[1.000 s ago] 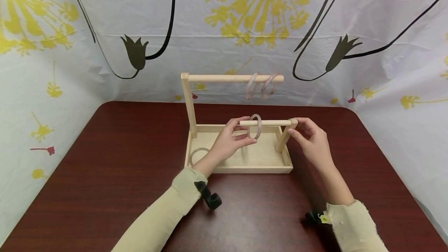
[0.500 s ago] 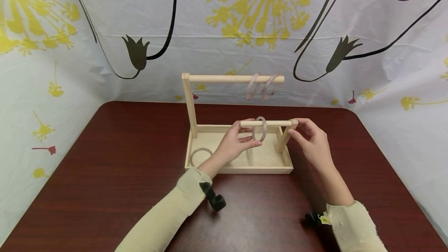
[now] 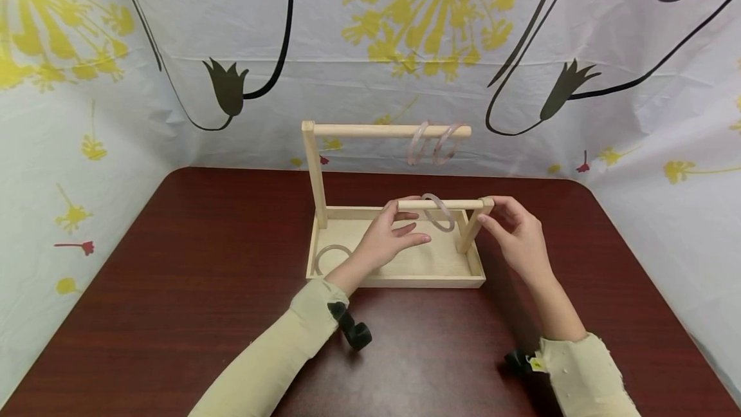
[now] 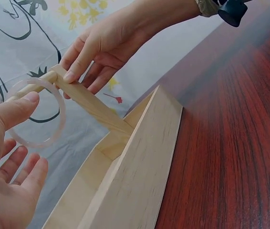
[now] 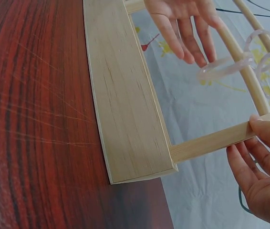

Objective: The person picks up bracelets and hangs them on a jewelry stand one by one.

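A wooden jewellery stand (image 3: pixel 405 282) has a shallow tray, a tall upper bar (image 3: pixel 359 130) and a shorter lower bar (image 3: pixel 466 204). One pale translucent bangle (image 4: pixel 62 113) hangs tilted on the lower bar. My left hand (image 3: pixel 382 240) is beside that bar's free end, fingers spread and apart from the bangle's lower part; in the left wrist view its thumb overlaps the bar and ring. My right hand (image 3: pixel 519 240) pinches the top of the lower bar's post (image 5: pixel 216 142) between thumb and fingers.
Two pinkish bangles hang near the upper bar's free end, the outer bangle (image 3: pixel 437 154) at the right. Another bangle (image 3: pixel 332 248) leans in the tray's front left corner, partly behind the left forearm. A dark red wooden table (image 3: pixel 231 230) lies beneath; a patterned cloth (image 3: pixel 370 31) rises behind.
My left hand slid the bangle rightward along the lower bar, then let it go. The bangle now tilts on the bar. My right hand has stayed on the post.
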The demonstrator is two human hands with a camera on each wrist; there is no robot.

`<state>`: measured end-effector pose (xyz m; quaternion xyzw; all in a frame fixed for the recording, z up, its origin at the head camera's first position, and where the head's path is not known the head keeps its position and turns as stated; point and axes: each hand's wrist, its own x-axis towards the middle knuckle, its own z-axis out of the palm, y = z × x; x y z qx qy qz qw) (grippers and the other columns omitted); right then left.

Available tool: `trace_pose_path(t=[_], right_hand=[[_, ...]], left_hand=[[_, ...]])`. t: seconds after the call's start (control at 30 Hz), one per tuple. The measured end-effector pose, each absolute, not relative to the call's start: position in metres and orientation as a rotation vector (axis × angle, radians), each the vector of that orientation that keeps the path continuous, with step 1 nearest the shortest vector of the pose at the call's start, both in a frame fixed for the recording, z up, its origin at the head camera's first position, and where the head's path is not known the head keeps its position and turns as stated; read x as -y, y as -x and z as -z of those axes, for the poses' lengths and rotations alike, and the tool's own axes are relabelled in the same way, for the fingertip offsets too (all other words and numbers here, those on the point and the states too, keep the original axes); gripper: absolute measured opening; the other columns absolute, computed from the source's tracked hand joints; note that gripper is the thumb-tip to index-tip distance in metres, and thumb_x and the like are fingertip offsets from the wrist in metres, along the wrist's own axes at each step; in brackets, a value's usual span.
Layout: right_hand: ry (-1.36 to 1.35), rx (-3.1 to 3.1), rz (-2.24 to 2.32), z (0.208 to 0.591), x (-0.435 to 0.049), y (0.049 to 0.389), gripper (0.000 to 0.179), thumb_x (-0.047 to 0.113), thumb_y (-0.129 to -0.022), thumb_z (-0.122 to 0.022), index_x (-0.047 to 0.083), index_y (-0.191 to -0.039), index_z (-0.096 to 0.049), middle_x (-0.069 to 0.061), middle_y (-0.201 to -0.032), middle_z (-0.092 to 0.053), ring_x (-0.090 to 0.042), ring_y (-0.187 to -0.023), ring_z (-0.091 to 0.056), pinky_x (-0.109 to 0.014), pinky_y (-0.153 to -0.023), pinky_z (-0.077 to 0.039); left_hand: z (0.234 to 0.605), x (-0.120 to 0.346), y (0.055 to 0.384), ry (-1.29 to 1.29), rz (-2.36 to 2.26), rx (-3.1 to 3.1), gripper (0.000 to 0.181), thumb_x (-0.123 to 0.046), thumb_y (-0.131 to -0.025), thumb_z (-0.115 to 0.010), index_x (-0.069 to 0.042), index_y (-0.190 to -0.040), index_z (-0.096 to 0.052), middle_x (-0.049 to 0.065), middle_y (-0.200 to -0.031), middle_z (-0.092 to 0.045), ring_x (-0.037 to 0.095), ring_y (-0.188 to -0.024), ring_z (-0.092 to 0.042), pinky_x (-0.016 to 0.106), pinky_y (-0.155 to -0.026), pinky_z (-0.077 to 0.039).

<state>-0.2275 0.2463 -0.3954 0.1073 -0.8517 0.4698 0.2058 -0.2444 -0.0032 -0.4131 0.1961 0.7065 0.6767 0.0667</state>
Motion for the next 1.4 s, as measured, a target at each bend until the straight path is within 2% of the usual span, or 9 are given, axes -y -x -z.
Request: trace_pose_path(t=[0.23,0.63,0.93,1.1,1.4], right_hand=[[-0.289,2.37,-1.325,0.395,-0.246,0.227,0.029,0.005,-0.09,-0.072,0.001,-0.118,-0.066,0.03,-0.096,-0.06,0.014,-0.091,-0.059,-0.003,-0.08,-0.045],[-0.288,2.366,-1.326,0.394,-0.246,0.226,0.028,0.005,-0.091,-0.072,0.001,-0.118,-0.066,0.03,-0.098,-0.06,0.014,-0.092,-0.059,-0.003,-0.082,-0.044],[-0.305,2.361,-1.326,0.395,-0.246,0.227,0.03,0.003,-0.09,-0.072,0.001,-0.119,-0.066,0.031,-0.097,-0.061,0.014,-0.091,-0.059,-0.004,-0.081,-0.044],[-0.295,2.365,-1.322,0.394,-0.246,0.227,0.029,0.005,-0.09,-0.072,0.002,-0.119,-0.066,0.031,-0.096,-0.061,0.014,-0.09,-0.059,-0.004,-0.081,-0.044],[-0.286,2.368,-1.329,0.394,-0.246,0.226,0.028,0.006,-0.091,-0.071,0.001,-0.118,-0.066,0.03,-0.098,-0.06,0.014,-0.093,-0.059,-0.004,-0.083,-0.044]], left_hand=[[0.411,0.009,0.244,-0.594,-2.031,-2.121,0.067,-0.004,-0.087,-0.075,-0.01,-0.147,-0.046,0.014,-0.144,-0.044,0.033,-0.132,-0.052,0.033,-0.108,-0.048],[0.409,0.029,0.248,-0.577,-1.964,-2.175,0.061,-0.008,-0.088,-0.076,-0.012,-0.143,-0.051,0.01,-0.144,-0.046,0.03,-0.132,-0.053,0.032,-0.108,-0.047],[0.41,0.061,0.253,-0.558,-1.881,-2.211,0.055,-0.006,-0.091,-0.071,-0.005,-0.142,-0.05,0.016,-0.147,-0.049,0.039,-0.135,-0.05,0.045,-0.113,-0.043],[0.411,0.082,0.253,-0.526,-1.799,-2.237,0.051,-0.006,-0.093,-0.068,-0.002,-0.14,-0.051,0.021,-0.145,-0.052,0.04,-0.133,-0.051,0.046,-0.11,-0.046],[0.418,0.105,0.252,-0.475,-1.681,-2.274,0.047,-0.003,-0.094,-0.064,0.004,-0.139,-0.051,0.026,-0.139,-0.055,0.04,-0.126,-0.057,0.04,-0.098,-0.055]])
